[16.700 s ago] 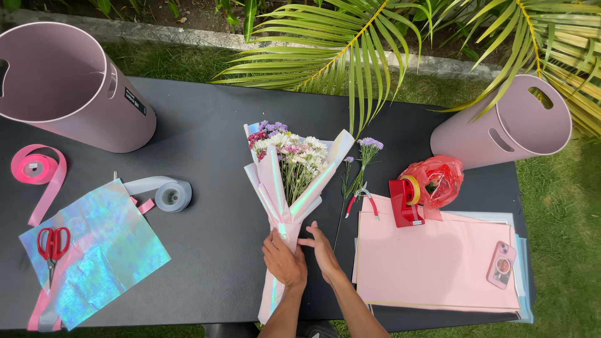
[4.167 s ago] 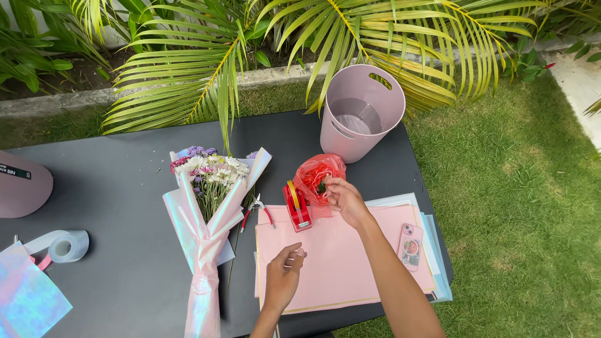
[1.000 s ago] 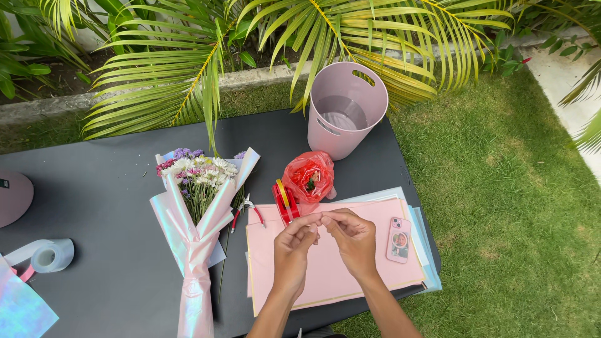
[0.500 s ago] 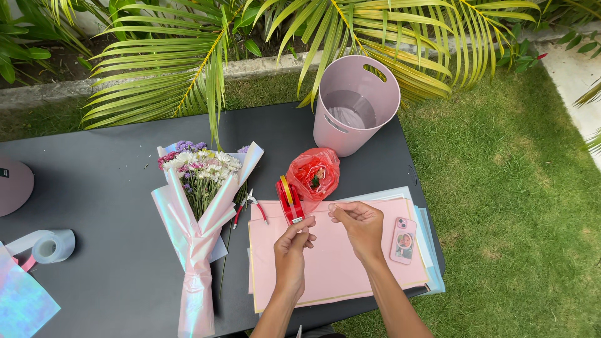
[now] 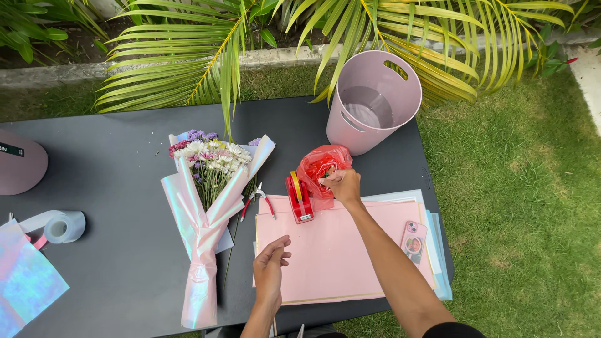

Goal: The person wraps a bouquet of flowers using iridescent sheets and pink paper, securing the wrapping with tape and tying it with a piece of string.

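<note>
Two hands work over a dark surface (image 5: 113, 125) set outdoors, seen from the head camera looking down. The right hand (image 5: 342, 184) reaches forward with its fingers curled into the mouth of a crumpled red plastic bag (image 5: 319, 164); whether it pinches anything inside I cannot tell, since the bag hides the fingertips. The bag sits just behind a red tape dispenser (image 5: 298, 198) with a yellow roll on it, and the two touch or nearly touch. The left hand (image 5: 270, 270) hovers low over the near edge of a stack of pink paper sheets (image 5: 332, 250), fingers loosely bent and slightly apart, thumb and forefinger close together; if something thin is pinched there, it is too small to make out.

On the right part of the pink sheets lies a phone in a pink case (image 5: 414, 240). Paler blue sheets (image 5: 438, 250) stick out from under the stack on that side. To the left of the sheets lies a wrapped bouquet (image 5: 206, 206), small white and purple flowers in iridescent pink wrapping, its stem end toward the person. Just beside it, between bouquet and dispenser, lies a pair of red-handled snips (image 5: 256, 199).

A pale pink bucket (image 5: 369, 100) stands upright at the far right corner of the surface. At the left edge are a roll of translucent ribbon (image 5: 59, 225), an iridescent sheet (image 5: 25, 281) and part of a second pink bucket (image 5: 22, 159). Palm fronds (image 5: 250, 37) hang over the far edge, and grass (image 5: 519, 188) lies to the right.
</note>
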